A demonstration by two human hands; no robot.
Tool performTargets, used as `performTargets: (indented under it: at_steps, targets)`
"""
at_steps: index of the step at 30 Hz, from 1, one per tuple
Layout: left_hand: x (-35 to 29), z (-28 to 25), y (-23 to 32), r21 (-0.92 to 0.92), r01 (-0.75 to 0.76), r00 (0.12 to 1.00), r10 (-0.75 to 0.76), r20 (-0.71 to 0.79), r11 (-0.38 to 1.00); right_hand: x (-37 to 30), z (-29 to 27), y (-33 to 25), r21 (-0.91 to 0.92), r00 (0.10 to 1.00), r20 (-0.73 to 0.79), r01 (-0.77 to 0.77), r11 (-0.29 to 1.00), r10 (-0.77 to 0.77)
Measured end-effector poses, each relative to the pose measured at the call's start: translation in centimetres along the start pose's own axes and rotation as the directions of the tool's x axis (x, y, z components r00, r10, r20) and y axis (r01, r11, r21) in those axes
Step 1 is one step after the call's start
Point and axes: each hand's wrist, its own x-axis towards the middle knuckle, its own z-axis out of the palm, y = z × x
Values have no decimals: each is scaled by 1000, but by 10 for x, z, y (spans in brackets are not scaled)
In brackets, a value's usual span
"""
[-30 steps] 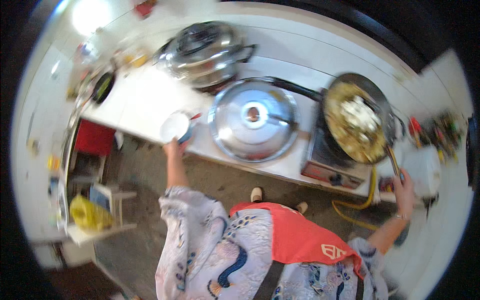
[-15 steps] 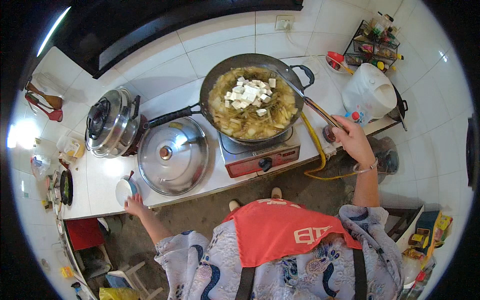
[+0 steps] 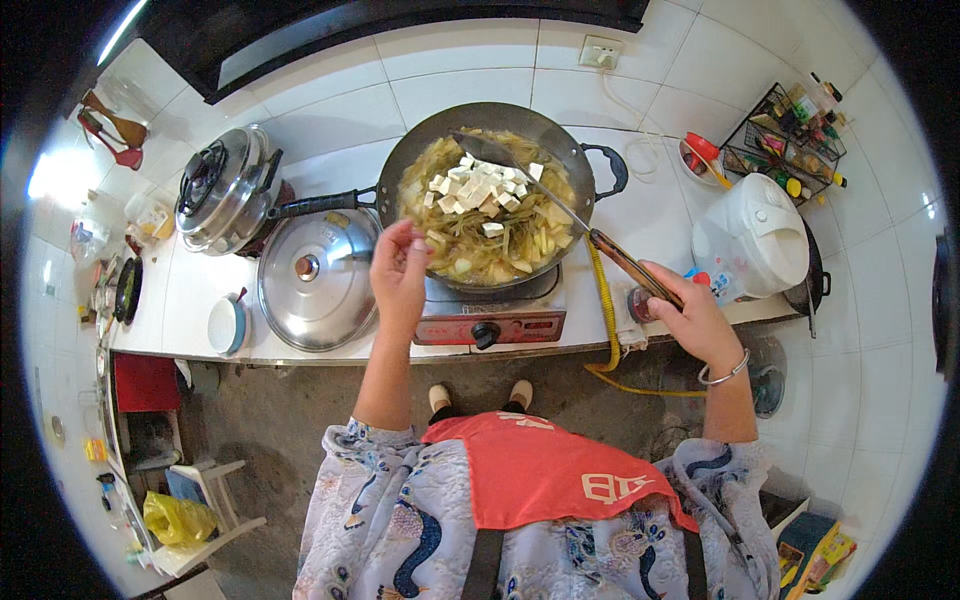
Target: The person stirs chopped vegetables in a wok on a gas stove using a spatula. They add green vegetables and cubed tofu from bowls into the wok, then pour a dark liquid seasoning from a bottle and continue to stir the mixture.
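My right hand (image 3: 690,312) is wrapped round the brown handle of a wok spatula (image 3: 567,213). Its dark blade rests at the far side of the food, behind a heap of white tofu cubes (image 3: 478,186). Under the tofu lie noodle-like strands and yellowish chunks in broth, inside a black wok (image 3: 380,190). The wok sits on a portable stove (image 3: 490,328) with a red front. My left hand (image 3: 400,275) is raised at the wok's near left rim, fingers loosely bent, with nothing visible in it. Just left of it lies a domed steel lid (image 3: 318,285).
A small bowl (image 3: 228,325) stands near the counter's front edge, left of the lid. Behind it is a lidded steel pot (image 3: 225,190). To the right are a white appliance (image 3: 762,235), a bottle rack (image 3: 790,140) and a yellow hose (image 3: 605,310) hanging past the edge.
My left hand has left the bowl and come right to the wok's near left rim. The spatula's blade now shows over the food behind the tofu. The whole view has shifted slightly.
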Motion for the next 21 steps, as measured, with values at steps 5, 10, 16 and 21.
performTargets:
  at_steps: [5, 10, 16, 21]
  targets:
    - [-19, -26, -3, 72, 88, 996, -88, -15, 993, 15, -16, -6, -235, 990, 0, 137, 962, -141]
    - [-30, -81, -12, 35, 126, 985, -121, -123, 991, 12, -29, -38, -444, 987, 89, 163, 881, -137]
    - [-29, -94, -19, -28, 174, 970, -176, -166, 984, -38, -40, -89, -573, 995, 100, 78, 816, -25]
    - [-24, -94, -24, -90, 169, 978, -178, -111, 982, -54, -39, -108, -601, 995, 44, -48, 798, 93]
